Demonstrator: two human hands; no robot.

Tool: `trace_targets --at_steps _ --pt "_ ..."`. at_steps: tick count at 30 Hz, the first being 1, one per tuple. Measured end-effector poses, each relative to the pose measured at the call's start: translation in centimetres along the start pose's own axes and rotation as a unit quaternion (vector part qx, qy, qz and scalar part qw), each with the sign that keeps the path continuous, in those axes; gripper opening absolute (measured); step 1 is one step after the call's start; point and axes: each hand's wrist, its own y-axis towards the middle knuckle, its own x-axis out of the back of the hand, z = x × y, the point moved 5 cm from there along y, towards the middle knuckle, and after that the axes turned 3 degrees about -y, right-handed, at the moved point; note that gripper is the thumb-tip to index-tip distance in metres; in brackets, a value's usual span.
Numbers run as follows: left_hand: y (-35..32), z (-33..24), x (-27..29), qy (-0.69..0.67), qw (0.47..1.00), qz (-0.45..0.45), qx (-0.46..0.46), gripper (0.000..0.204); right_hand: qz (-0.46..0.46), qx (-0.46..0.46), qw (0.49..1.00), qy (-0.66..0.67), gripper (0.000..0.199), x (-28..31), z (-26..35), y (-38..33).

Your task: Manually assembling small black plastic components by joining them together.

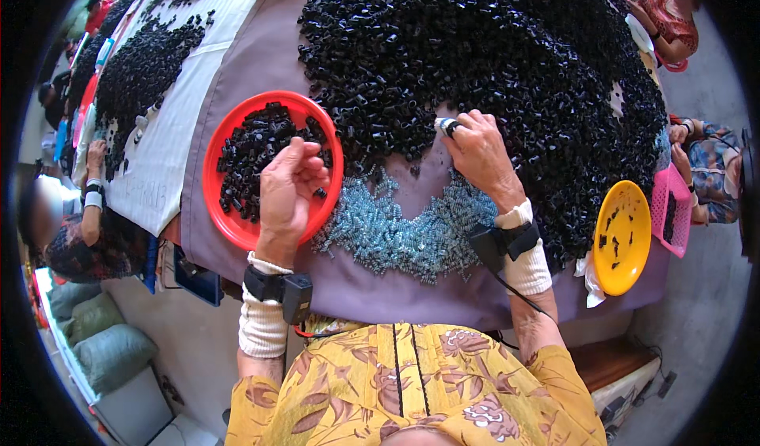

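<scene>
My left hand (286,193) is over the red round basin (212,173), its fingers curled in toward the thumb. Whatever lies inside those fingers is hidden. Small black tubular plastic pieces (252,141) fill much of that basin. At the near edge of a large black heap (467,50), my right hand (480,151) has its fingers drawn together. A white-and-dark banded cover (449,126) appears to wrap one fingertip there; any piece in the pinch is too small to make out. Just below, a band of small bluish metal springs (412,240) lies on the purple cloth.
On the right, a yellow oval tray (621,244) holds a few black pieces, beside a pink perforated basket (671,208). Co-workers sit at the left and right. Another white-covered table (170,161) with black heaps stands left. Dark boxes with cords are strapped to my wrists.
</scene>
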Motion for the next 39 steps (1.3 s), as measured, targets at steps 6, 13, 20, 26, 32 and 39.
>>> trace_targets --at_steps 6,13,20,26,32,39 --pt "-0.1 1.5 -3.0 0.024 0.998 0.056 0.026 0.020 0.049 0.008 0.998 -0.027 0.012 -1.9 0.5 1.2" --pt "-0.1 2.8 -4.0 0.075 0.993 0.080 0.050 0.020 0.055 0.032 0.998 -0.004 0.009 -1.9 0.1 0.6" --pt "-0.1 3.6 -5.0 0.079 0.990 0.103 0.051 0.019 0.016 -0.135 0.970 0.200 0.016 1.1 -2.6 -1.4" --pt "-0.4 4.6 -6.0 0.098 0.986 0.114 0.073 0.020 0.009 -0.274 0.820 0.502 0.015 1.3 -2.9 -2.5" --pt "-0.4 5.1 -6.3 0.116 0.983 0.117 0.078 0.021 0.004 -0.273 0.796 0.540 0.013 1.6 -2.6 -2.7" --pt "-0.5 5.4 -8.9 0.147 0.969 0.185 0.068 0.028 0.097 -0.210 0.845 0.482 0.014 1.9 0.6 -1.1"
